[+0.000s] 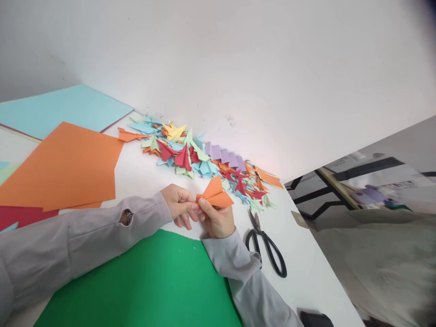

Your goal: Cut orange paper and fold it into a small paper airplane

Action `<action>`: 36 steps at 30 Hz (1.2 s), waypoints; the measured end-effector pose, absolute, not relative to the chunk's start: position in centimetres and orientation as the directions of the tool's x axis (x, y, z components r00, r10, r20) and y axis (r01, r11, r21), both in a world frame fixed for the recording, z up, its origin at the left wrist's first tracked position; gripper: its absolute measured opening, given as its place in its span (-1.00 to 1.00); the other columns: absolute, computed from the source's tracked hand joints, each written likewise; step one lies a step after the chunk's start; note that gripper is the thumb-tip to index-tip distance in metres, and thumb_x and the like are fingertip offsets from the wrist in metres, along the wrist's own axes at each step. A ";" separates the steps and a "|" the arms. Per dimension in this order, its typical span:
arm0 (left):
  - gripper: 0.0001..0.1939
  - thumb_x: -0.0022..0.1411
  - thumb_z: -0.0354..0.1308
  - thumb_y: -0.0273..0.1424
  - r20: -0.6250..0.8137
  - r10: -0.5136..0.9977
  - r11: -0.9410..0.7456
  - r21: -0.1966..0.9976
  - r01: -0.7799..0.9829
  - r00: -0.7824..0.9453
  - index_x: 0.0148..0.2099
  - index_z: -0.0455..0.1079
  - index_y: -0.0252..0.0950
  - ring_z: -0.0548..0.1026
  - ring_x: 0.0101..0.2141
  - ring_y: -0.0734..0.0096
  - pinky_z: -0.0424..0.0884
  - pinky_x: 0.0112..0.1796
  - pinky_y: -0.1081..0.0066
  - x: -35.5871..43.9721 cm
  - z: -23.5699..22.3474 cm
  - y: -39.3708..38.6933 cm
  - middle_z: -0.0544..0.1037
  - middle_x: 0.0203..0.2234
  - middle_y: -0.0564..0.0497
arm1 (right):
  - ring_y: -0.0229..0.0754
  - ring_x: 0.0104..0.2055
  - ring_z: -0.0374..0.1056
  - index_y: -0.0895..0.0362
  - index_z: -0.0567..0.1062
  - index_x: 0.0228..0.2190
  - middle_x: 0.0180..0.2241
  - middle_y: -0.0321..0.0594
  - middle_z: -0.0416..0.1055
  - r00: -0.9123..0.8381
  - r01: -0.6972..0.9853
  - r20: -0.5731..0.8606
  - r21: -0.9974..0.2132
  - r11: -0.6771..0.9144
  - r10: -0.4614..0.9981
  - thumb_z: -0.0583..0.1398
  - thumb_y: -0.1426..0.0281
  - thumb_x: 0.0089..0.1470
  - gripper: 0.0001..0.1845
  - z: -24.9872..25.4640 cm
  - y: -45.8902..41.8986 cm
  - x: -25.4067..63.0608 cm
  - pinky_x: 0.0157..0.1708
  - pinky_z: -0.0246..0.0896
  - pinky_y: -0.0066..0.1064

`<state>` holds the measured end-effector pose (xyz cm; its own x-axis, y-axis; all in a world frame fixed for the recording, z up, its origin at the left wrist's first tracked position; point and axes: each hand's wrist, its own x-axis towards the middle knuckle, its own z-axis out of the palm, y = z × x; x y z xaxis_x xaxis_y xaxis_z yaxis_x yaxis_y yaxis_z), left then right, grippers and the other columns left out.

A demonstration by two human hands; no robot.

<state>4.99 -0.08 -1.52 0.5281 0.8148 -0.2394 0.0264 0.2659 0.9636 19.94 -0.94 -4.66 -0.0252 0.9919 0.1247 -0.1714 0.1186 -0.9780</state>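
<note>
Between my two hands is a small orange paper plane (216,194), its wings spread toward the upper right. My right hand (220,221) pinches it between thumb and fingers, the thumb lying on top. At the narrow nose end, the thumb and forefinger of my left hand (178,205) are pressed together on the paper, while its other fingers hang loosely below. The fingertips partly hide the nose. Both hands are above the white table, just past the far edge of a green sheet (146,281).
Many small folded paper planes (184,156) lie heaped along the wall. Black-handled scissors (267,245) rest right of my right hand. Large orange sheets (64,172) and a light blue sheet (68,109) lie at left. A black object (315,319) sits at the near right edge.
</note>
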 end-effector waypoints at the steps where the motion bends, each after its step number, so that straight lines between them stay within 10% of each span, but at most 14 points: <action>1: -0.85 0.06 0.10 -0.40 -0.237 0.816 0.273 0.962 0.010 0.527 -0.47 0.30 -0.39 0.48 -0.66 0.45 0.32 -0.70 0.56 5.0 -1.5 0.0 0.51 -0.61 0.02 | -0.39 -0.74 0.18 0.19 0.46 -0.68 -0.74 -0.33 0.34 -0.016 -0.221 0.096 -0.971 0.090 0.995 0.30 0.21 -0.20 -0.70 -4.5 -0.9 19.8 -0.76 0.02 -0.54; 14: -0.66 -0.11 0.26 -0.19 -0.239 0.795 0.324 0.944 -0.057 0.558 -0.43 0.37 -0.41 0.50 -0.62 0.43 0.40 -0.62 0.50 4.7 -1.7 0.6 0.52 -0.60 0.02 | -0.41 -0.75 0.16 0.19 0.47 -0.71 -0.75 -0.33 0.35 0.017 -0.255 0.067 -0.964 0.069 0.998 0.33 0.26 -0.22 -0.73 -4.4 -1.1 19.6 -0.76 0.01 -0.55; 36: -0.85 0.03 0.09 -0.42 -0.151 0.826 0.179 0.984 0.001 0.543 -0.53 0.32 -0.39 0.45 -0.71 0.48 0.31 -0.70 0.58 4.9 -1.8 -0.2 0.47 -0.71 0.04 | -0.39 -0.70 0.14 0.16 0.45 -0.70 -0.75 -0.37 0.31 -0.047 -0.106 0.106 -0.989 0.100 0.993 0.31 0.33 -0.18 -0.77 -4.8 -1.0 20.0 -0.68 0.01 -0.51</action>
